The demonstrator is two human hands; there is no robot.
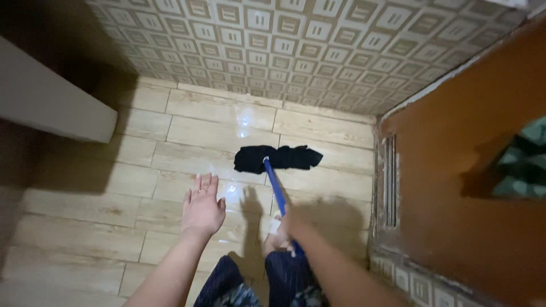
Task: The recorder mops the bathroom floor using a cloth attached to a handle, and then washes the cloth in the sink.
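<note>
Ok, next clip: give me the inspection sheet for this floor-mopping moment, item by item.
Surface: pale wood-look tile floor, with glossy patches near the mop head that may be wet.
Job's things: mop with a blue handle and a black cloth head lying flat on the floor.
Clutter: nothing seen.
Hands: right hand closed around the lower handle; left hand open, fingers spread, holding nothing, above the floor.
Cables: nothing seen.
Surroundings: patterned tile wall behind; orange-brown door on the right; white ledge on the left; the person's dark trousers at the bottom edge.
</note>
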